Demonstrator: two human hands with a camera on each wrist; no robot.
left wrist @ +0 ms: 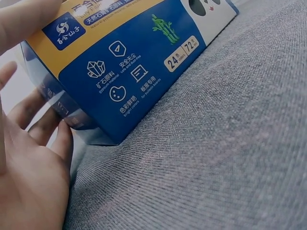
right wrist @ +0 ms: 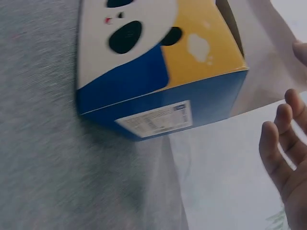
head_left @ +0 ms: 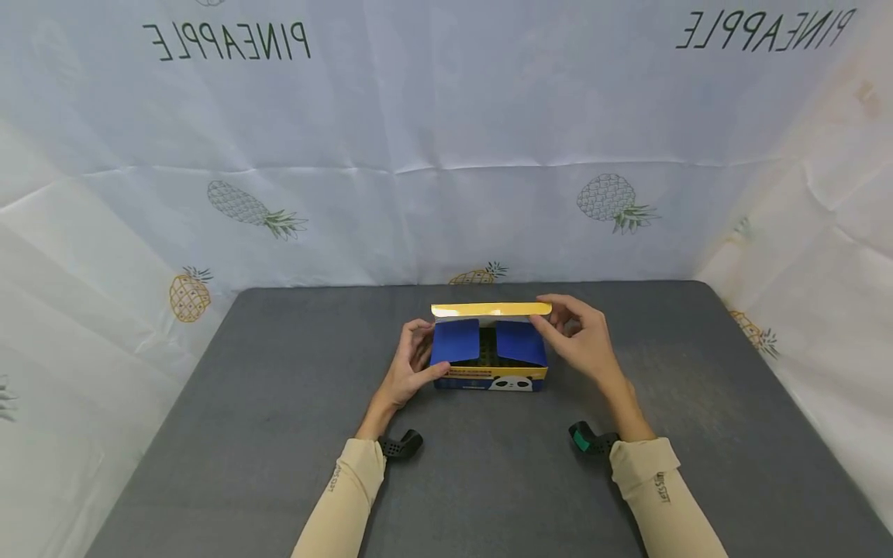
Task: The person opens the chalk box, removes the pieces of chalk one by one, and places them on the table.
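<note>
A blue and yellow carton with a panda on its front stands in the middle of the grey table. Its long lid flap stands up at the back, and two blue side flaps are folded inward over dark contents. My left hand grips the carton's left end, thumb on the front face. My right hand pinches the right end of the lid flap between thumb and forefinger. The left wrist view shows the carton's printed side beside my palm. In the right wrist view, the carton's end lies left of my loosely spread fingers.
White cloth printed with pineapples walls the table at the back and on both sides. Black camera mounts sit on my left wrist and right wrist. Grey tabletop spreads around the carton on every side.
</note>
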